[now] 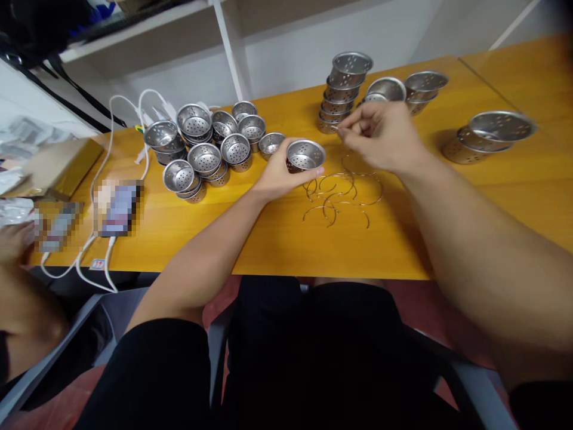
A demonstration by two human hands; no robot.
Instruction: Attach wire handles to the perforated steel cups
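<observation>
My left hand (280, 176) is wrapped round a perforated metal cup (306, 156), its open top facing up. To the right and a little higher, my right hand (380, 134) is pinched on the end of a thin wire (333, 128); the rest of that wire is hard to make out. Several curved thin wires (331, 200) lie loose on the table below and between my hands. Left of my left hand stand several perforated cups (205, 159), some nested. A tall stack of cups (340, 89) rises behind my right hand, with more cups (423, 86) beside it.
Nested cups (487, 134) stand at the right of the orange table (277, 245). A phone (120, 209) with white cables, a cardboard box (56, 164) and another person's hand (15, 242) are at the left. A white shelf (228, 48) stands behind.
</observation>
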